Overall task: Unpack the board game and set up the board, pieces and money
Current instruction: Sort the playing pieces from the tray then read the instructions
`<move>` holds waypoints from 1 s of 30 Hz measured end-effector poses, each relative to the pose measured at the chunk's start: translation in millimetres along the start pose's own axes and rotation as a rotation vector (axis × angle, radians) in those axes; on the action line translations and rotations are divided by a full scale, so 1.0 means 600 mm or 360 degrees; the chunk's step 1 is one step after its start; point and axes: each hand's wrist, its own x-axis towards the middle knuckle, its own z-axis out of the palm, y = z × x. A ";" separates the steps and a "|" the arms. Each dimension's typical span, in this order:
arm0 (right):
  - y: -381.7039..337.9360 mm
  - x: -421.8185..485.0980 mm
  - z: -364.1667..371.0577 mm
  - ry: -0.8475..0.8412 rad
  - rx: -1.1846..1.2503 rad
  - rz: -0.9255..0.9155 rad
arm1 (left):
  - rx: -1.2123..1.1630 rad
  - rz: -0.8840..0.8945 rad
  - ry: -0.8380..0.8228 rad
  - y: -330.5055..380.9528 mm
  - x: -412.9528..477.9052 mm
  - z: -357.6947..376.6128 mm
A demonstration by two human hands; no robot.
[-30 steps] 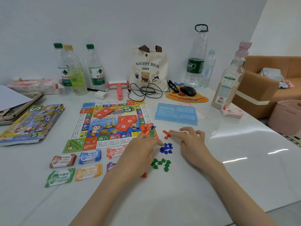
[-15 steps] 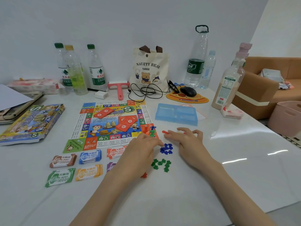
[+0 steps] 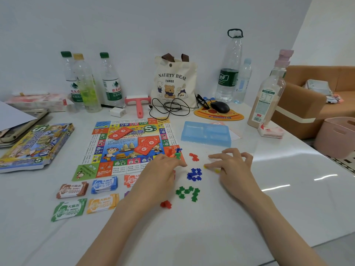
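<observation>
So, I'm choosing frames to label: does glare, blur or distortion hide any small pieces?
Head view: glare streaks on the table, clear of the pieces; wide-angle bending at the edges; yellow pieces by the right hand smeared; blue pieces and green pieces sharp.

Board [image 3: 86, 171]: colourful, laid flat and unfolded on the white table, squares printed round its edge.
Cards [image 3: 120, 133]: red, set in two tilted stacks on the board's middle.
Pawns [image 3: 174, 152]: orange, blue and green figures, grouped on the board's near right corner.
Red pieces [image 3: 194, 156]: small cluster just right of the pawns; a few more are seen nearer, apart.
Blue pieces [image 3: 194, 174]: heaped nearer than the red cluster.
Green pieces [image 3: 188, 192]: scattered loosely, nearer again.
Yellow pieces [image 3: 217, 170]: few, right of the blue heap, partly covered.
Money [image 3: 72, 190]: sorted by colour into stacks in two rows below the board; two stacks are partly hidden.
Tray [image 3: 205, 143]: pale blue plastic, right of the board.
Box [image 3: 34, 144]: flat, left of the board.
</observation>
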 end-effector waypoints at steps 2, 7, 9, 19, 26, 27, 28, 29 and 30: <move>0.000 -0.006 -0.003 0.0040 0.0002 -0.0020 | -0.0005 -0.0020 0.0013 0.001 -0.001 -0.006; 0.004 -0.012 -0.003 0.0240 0.0288 0.0070 | -0.0022 -0.0098 0.0040 -0.008 0.000 -0.013; 0.005 -0.013 -0.006 0.0233 0.0434 0.0157 | -0.0030 -0.0100 0.0052 -0.012 0.000 -0.015; -0.007 -0.048 -0.009 -0.0089 0.0265 -0.0161 | -0.0140 -0.0139 0.0176 -0.038 0.005 -0.032; -0.022 -0.081 -0.015 -0.0045 0.0184 -0.0175 | -0.0177 -0.0117 0.0150 -0.033 0.004 -0.030; -0.023 -0.087 -0.014 -0.0045 0.0161 -0.0182 | -0.0183 -0.0113 0.0150 -0.031 0.003 -0.030; -0.024 -0.092 -0.012 -0.0052 0.0139 -0.0188 | -0.0194 -0.0109 0.0149 -0.030 0.003 -0.030; -0.026 -0.099 -0.011 -0.0063 0.0120 -0.0196 | -0.0209 -0.0106 0.0147 -0.029 0.001 -0.031; -0.027 -0.103 -0.010 -0.0068 0.0101 -0.0208 | -0.0224 -0.0099 0.0148 -0.028 0.000 -0.031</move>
